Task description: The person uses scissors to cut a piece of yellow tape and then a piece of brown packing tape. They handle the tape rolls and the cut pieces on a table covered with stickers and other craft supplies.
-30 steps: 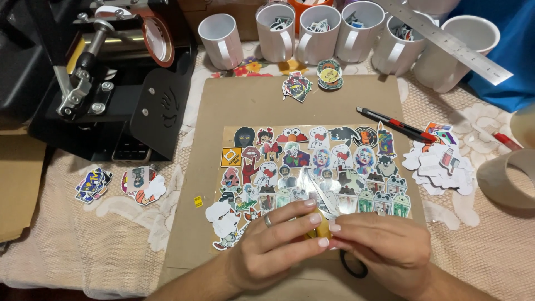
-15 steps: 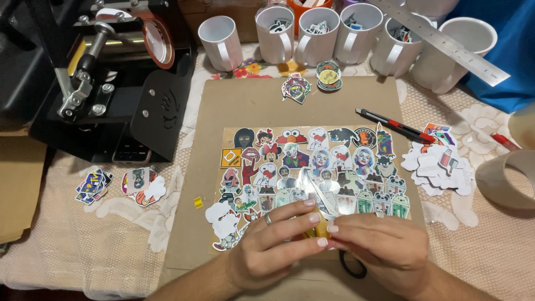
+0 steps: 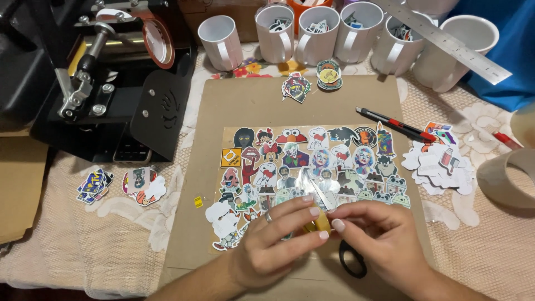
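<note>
Low in the frame, just right of centre, our left hand (image 3: pixel 276 245) and right hand (image 3: pixel 379 239) meet fingertip to fingertip over the near edge of the sticker sheet (image 3: pixel 312 167). Between them we pinch a small yellowish piece (image 3: pixel 320 223) with a strip of clear film (image 3: pixel 309 184) rising from it toward the middle of the sheet; whether it is tape or a backing we cannot tell. Both hands are closed in a fine pinch, thumbs tucked under, and the left wears a ring.

To do this well, we judge it best to keep the film taut and low, peel slowly along its length, and hold the pinch close to the seam so the film does not curl back on itself or drag the stickers beneath.

The sheet lies on a brown card mat (image 3: pixel 251 106) on the lace-covered tabletop (image 3: pixel 111 239). Black scissors (image 3: pixel 353 262) sit just under the right hand. A utility knife (image 3: pixel 395 124) lies right of the sheet, white mugs (image 3: pixel 276 33) line the top edge, and a black mug press (image 3: pixel 106 83) fills the upper left.
</note>
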